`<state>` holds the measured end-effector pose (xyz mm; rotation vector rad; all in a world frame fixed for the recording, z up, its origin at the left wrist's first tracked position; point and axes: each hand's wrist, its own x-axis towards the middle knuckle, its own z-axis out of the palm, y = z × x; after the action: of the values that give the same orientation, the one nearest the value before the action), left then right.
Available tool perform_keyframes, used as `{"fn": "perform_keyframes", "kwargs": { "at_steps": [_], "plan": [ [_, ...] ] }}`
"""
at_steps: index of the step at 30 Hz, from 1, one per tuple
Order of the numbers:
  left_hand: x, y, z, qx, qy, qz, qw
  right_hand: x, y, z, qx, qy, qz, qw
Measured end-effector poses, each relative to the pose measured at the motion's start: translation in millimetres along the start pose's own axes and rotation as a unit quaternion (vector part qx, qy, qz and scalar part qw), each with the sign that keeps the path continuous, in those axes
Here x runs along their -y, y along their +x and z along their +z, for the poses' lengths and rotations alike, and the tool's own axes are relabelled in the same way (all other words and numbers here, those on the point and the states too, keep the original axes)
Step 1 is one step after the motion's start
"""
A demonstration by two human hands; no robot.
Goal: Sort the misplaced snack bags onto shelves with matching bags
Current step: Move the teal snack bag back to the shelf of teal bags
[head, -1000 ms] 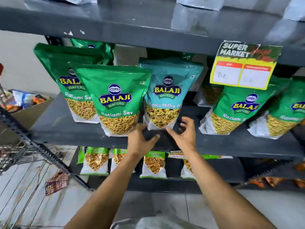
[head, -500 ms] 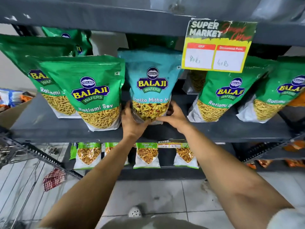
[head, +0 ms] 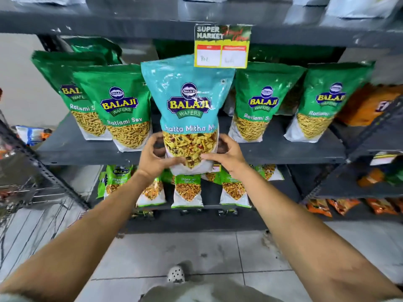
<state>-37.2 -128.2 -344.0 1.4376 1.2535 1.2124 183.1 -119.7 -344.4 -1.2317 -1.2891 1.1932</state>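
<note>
Clearly, with the left hand [head: 153, 156] and right hand [head: 225, 155] clamped on the bottom corners of the teal Khatta Mitha bag [head: 188, 110], held just before the green Ratlami Sev bags [head: 125, 105], its top-heavy body may flop and topple neighbours.

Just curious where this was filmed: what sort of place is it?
Most likely a supermarket aisle: a "Super Market" price tag hangs on a metal shelf stocked with matching green snack bags.
</note>
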Motion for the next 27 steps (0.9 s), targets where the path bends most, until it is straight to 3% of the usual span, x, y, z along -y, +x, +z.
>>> {"fn": "perform_keyframes", "kwargs": {
  "at_steps": [6, 15, 27],
  "plan": [
    [-57, -77, -5, -0.067, -0.01, 0.079, 0.995, 45, -71, 5, 0.029, 0.085, -0.044, 0.995],
    [-147, -119, -12, -0.072, -0.032, 0.171, 0.982, 125, -118, -11, 0.025, 0.141, -0.102, 0.984],
    [-268, -19, -23, -0.096, -0.002, 0.3, 0.949, 259, -44, -27, -0.012, 0.152, -0.229, 0.961]
  ]
}}
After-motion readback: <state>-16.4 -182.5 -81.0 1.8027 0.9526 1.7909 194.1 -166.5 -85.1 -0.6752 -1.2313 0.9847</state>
